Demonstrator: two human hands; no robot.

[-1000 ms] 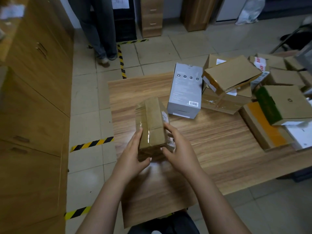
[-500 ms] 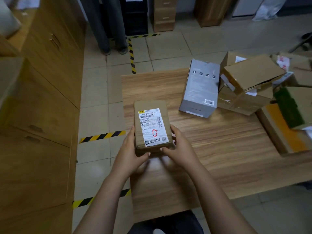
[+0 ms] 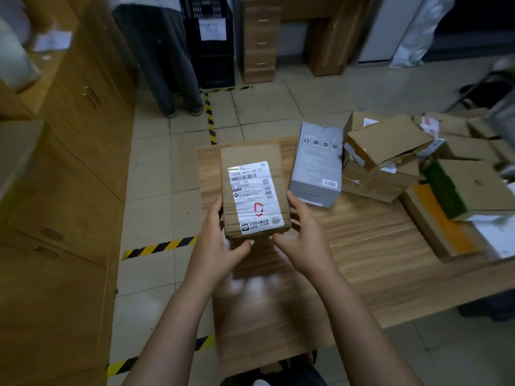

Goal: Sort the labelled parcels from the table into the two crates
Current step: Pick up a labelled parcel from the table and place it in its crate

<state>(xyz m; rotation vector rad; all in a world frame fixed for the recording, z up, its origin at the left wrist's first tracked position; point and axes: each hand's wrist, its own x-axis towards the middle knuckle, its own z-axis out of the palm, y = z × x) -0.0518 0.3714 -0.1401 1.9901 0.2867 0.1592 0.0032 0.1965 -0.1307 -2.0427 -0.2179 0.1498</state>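
Note:
Both my hands hold a small brown cardboard parcel [image 3: 253, 190] above the left end of the wooden table [image 3: 362, 246]. Its white shipping label with barcodes and a red mark faces up. My left hand [image 3: 220, 240] grips the parcel's near-left corner, and my right hand [image 3: 302, 232] grips its near-right side. A grey box [image 3: 317, 168] lies just right of the parcel. Further right, several brown parcels [image 3: 387, 143] are piled together with a green-edged box [image 3: 471, 188] and an orange-striped one [image 3: 440, 221]. A black crate [image 3: 211, 40] with a paper sign stands on the floor at the back.
Wooden cabinets [image 3: 69, 162] run along the left. A person's legs [image 3: 172, 65] stand on the tiled floor beyond the table, next to the black crate. Yellow-black tape [image 3: 158, 246] marks the floor. A wooden drawer unit [image 3: 262, 43] stands at the back.
I turned the parcel from its taped edge to label side up, then lifted it a little higher. My view tilted up toward the back of the room.

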